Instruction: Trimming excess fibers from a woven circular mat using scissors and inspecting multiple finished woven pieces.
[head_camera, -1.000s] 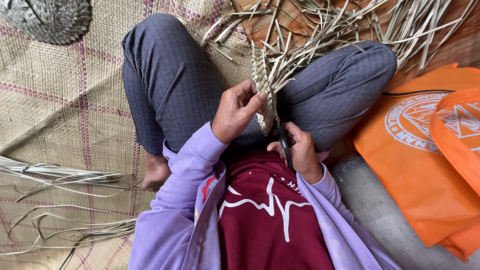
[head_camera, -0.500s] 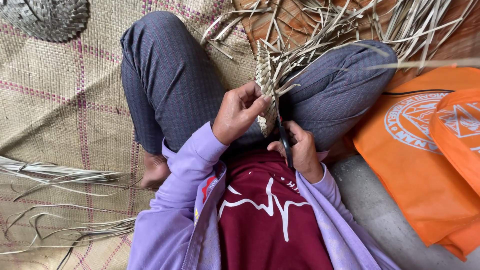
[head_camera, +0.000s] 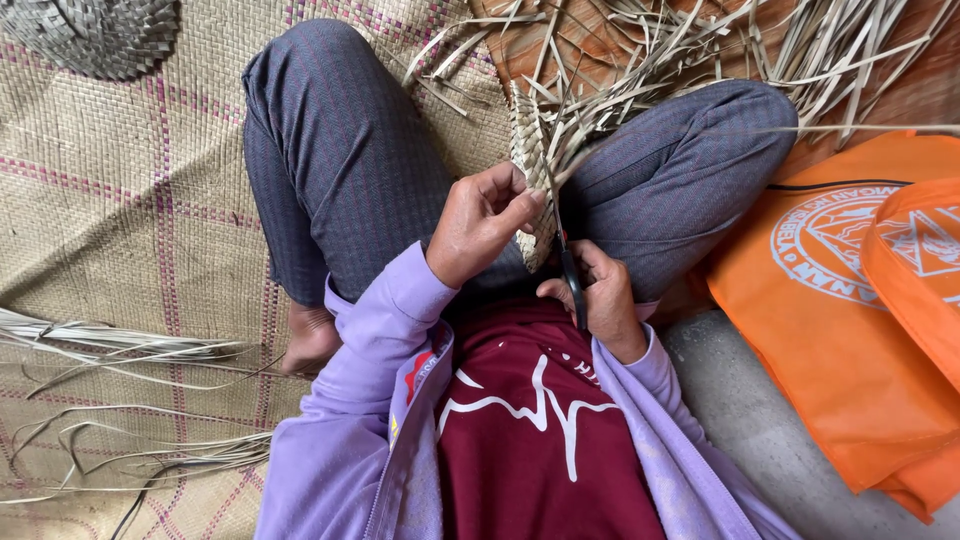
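Nearest of all, the right hand (head_camera: 598, 300) rests against the maroon shirt (head_camera: 530, 430), closed around the dark handles of a pair of black scissors (head_camera: 570, 280). Its thin blades run up and away from the body, lying against the woven piece; whether they stand apart or together cannot be made out. Just beyond, the left hand (head_camera: 480, 225) curls its fingers and thumb in a pinch on the near edge of a narrow woven strip of dried pale palm leaf (head_camera: 530, 170). That strip sits in the lap between the two knees, its long axis running almost straight away from the person, the plaited end pointing down toward the belly and the far end pointing up toward the top of the view, where loose unwoven leaf ends (head_camera: 620, 90) fan out to the right over the grey trouser leg (head_camera: 680, 170). Both arms wear lilac sleeves (head_camera: 370, 360). Farther out, orange fabric bags (head_camera: 850, 300) lie on the right, and a tan woven floor mat with pink lines (head_camera: 120, 200) spreads to the left, carrying loose dry leaf strands (head_camera: 110, 350). At the far left corner lies a round grey woven piece (head_camera: 95, 35), and more cut leaf strips (head_camera: 830, 50) heap at the far right.
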